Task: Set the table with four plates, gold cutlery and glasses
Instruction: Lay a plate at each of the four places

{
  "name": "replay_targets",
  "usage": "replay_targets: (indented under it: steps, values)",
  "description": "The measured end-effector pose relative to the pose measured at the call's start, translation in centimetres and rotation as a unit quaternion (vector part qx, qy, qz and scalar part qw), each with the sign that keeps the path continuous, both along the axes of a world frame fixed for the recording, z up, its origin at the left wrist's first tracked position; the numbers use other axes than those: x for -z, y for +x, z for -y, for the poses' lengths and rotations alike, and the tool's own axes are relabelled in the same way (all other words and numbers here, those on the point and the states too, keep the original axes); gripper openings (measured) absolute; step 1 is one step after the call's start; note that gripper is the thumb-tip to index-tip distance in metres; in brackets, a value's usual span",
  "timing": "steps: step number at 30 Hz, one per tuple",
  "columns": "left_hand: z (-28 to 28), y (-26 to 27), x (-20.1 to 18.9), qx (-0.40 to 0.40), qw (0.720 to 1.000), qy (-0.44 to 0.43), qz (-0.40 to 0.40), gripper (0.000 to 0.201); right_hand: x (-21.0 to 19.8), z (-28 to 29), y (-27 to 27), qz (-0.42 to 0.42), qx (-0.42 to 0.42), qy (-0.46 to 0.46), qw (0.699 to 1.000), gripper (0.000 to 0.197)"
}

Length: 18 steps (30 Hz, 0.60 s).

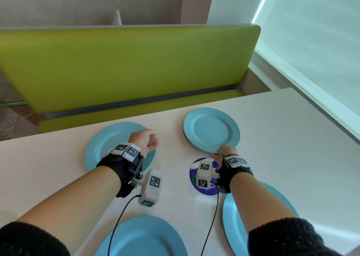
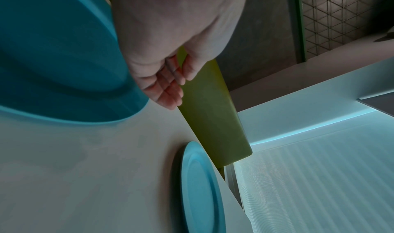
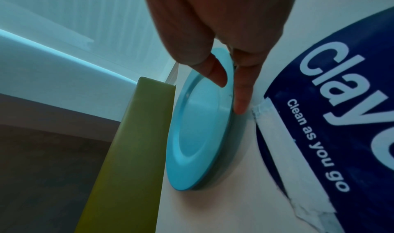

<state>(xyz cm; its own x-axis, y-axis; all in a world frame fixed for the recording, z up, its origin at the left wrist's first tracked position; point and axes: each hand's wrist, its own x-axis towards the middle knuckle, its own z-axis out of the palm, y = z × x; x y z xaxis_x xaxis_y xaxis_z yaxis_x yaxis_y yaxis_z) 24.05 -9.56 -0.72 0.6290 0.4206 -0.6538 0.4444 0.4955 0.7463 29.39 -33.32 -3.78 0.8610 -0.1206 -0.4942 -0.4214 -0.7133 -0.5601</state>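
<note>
I count four plates, all round, smooth, light blue with a raised rim, lying flat on the matte white table (image 1: 292,138). Being round, they show no long axis.

Nearest me sit the near left plate (image 1: 142,238) and the near right plate (image 1: 231,220), the latter partly under my right forearm. Between the rows lies one round dark blue sticker (image 1: 209,190) with white lettering, taped to the table.

My left hand (image 1: 145,138) hovers over the right edge of the far left plate (image 1: 101,144), fingers straight and relaxed, grasping nothing.

My right hand (image 1: 226,151) pinches the near rim of the far right plate (image 1: 211,128): thumb on top, a finger against the rim's outer edge. I cannot tell whether that rim is lifted.

Beyond the table stands one smooth green bench (image 1: 126,64).
</note>
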Motion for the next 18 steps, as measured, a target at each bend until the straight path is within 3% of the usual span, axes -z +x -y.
replay_targets:
  steps: [3, 5, 8, 13, 16, 18]
  values:
    - [0.2, 0.0, -0.1, -0.001, 1.0, -0.001, 0.0, 0.023, 0.4, 0.0, 0.1, 0.002, -0.15, -0.163, 0.975, 0.043]
    - [0.2, -0.1, -0.2, -0.002, 1.0, 0.001, 0.0, 0.023, 0.8, -0.3, 0.3, -0.003, -0.197, -0.221, 0.955, 0.04]
    - [0.0, -0.2, -0.2, -0.003, 1.0, 0.002, 0.002, 0.023, 0.8, -0.5, 0.2, -0.008, -0.168, -0.228, 0.959, 0.042]
    - [-0.2, -0.5, -0.1, -0.006, 1.0, 0.001, 0.001, 0.023, 0.9, -0.1, 0.2, -0.002, -0.226, -0.269, 0.936, 0.041]
    - [-0.1, -0.8, -0.1, -0.006, 1.0, -0.001, -0.001, 0.023, 0.8, -0.2, 0.3, 0.003, -0.225, -0.261, 0.939, 0.031]
    - [-0.1, -0.9, -0.2, -0.006, 1.0, -0.001, -0.002, 0.023, 0.6, -0.3, 0.2, 0.004, -0.218, -0.261, 0.94, 0.038]
